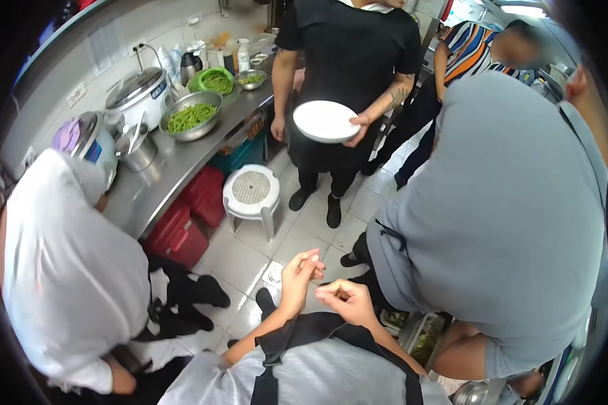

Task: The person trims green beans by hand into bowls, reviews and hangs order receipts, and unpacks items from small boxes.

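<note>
My left hand [302,273] is raised in front of my chest, its fingers curled in toward the thumb. Close beside it, a little lower and to the right, my right hand [348,297] is also closed, with thumb and fingers drawn together. A small gap separates the two hands, and I see no object in either. Beyond them, a person in black holds a white bowl [325,121] by its rim, well out of my reach. Below my right forearm, trays of green food [425,339] are partly hidden by a person in grey.
People stand close on my left and right. A steel counter [157,172] along the left wall carries a bowl of green beans [190,117], a steel pot [137,150] and cookers. A white stool [251,192] and red bins [177,236] stand on the tiled floor.
</note>
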Motion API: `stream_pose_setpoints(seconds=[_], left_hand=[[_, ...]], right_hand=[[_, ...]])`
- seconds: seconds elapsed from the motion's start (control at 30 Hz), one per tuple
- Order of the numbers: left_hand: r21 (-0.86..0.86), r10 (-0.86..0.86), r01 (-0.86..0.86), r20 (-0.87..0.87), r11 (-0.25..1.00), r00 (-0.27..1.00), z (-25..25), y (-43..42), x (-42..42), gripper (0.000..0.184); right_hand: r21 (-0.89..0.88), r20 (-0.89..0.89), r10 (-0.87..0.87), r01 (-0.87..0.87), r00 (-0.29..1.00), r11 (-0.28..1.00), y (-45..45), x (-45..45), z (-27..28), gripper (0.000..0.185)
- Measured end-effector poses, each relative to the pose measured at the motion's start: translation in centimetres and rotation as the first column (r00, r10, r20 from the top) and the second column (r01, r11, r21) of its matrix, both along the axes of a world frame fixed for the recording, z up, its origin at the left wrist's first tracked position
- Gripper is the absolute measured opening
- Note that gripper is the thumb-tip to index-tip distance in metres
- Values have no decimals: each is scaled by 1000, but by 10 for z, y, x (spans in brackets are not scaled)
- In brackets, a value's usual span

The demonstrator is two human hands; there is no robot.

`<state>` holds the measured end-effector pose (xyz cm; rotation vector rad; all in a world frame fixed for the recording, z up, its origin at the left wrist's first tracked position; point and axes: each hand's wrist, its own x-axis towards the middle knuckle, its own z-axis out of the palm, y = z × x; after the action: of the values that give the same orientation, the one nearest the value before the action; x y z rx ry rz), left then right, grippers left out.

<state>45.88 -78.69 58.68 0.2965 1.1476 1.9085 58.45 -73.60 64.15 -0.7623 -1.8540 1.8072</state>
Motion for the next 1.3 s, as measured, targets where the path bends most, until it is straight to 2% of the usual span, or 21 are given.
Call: stream_pose_setpoints(seconds=[0.03,0.07,0.1,0.13,0.17,0.2,0.23,0.3,0.37,0.43,0.47,0.6,0.7,0.73,0.83,0.97,1.03,1.2,1.27,1.3], left_hand=[[-19,-36,36,11,999,999,-1,2,-40,21],[25,15,-15,-9,1000,1000,-9,2,-59,17],[-8,40,-41,-61,999,997,-12,-1,-82,15],[-4,100,-100,-58,995,993,-13,-4,-102,12],[9,156,-155,-58,988,986,-12,-4,-122,12],[-19,200,-202,-71,979,977,-13,-7,-139,17],[-37,239,-243,-86,969,967,-14,-10,-153,23],[-77,280,-291,-129,954,951,-22,-14,-175,33],[-137,271,-287,-122,948,955,-48,-19,-193,38],[-114,243,-243,-21,963,970,-46,-19,-204,40],[-109,231,-226,32,968,972,-43,-20,-208,41],[-98,262,-257,40,961,964,-41,-12,-224,38],[-94,251,-250,-4,964,968,-61,-4,-241,34],[-92,247,-244,23,965,969,-65,0,-248,21],[-130,352,-348,7,928,936,-63,28,-260,14],[-23,310,-310,29,951,950,-59,67,-274,32],[-53,235,-234,7,971,972,-61,91,-275,40],[-127,87,-90,-30,988,996,-72,140,-272,53],[-95,142,-138,41,986,989,-66,153,-276,55],[-52,191,-187,71,981,979,-61,160,-279,52]], right_hand=[[41,-79,54,-51,995,998,0,-43,-2,12],[122,-93,100,-89,991,989,0,-64,-4,18],[196,-95,151,-130,984,972,-1,-85,-5,24],[149,-48,217,-208,975,967,-3,-105,-9,27],[75,-77,245,-240,966,968,-12,-124,-10,26],[62,-2,317,-317,948,947,-18,-138,-8,23],[124,99,396,-407,913,905,-19,-150,3,20],[171,55,515,-516,855,839,-18,-173,-25,16],[166,67,531,-534,845,829,-17,-192,-19,14],[171,0,577,-568,817,805,-15,-208,-21,12],[172,45,644,-641,763,748,-12,-216,-23,13],[207,57,746,-739,664,641,-2,-238,-17,18],[266,-53,770,-735,636,624,12,-257,-28,17],[273,-137,765,-718,629,640,17,-263,-34,18],[301,-107,786,-734,608,609,44,-278,-39,19],[362,-81,775,-706,627,609,83,-292,-29,19],[396,0,765,-703,644,591,107,-296,-24,19],[457,-49,740,-644,671,614,158,-303,-49,16],[432,-108,774,-672,624,602,162,-306,-59,14],[462,-75,765,-657,640,596,170,-305,-54,9]])
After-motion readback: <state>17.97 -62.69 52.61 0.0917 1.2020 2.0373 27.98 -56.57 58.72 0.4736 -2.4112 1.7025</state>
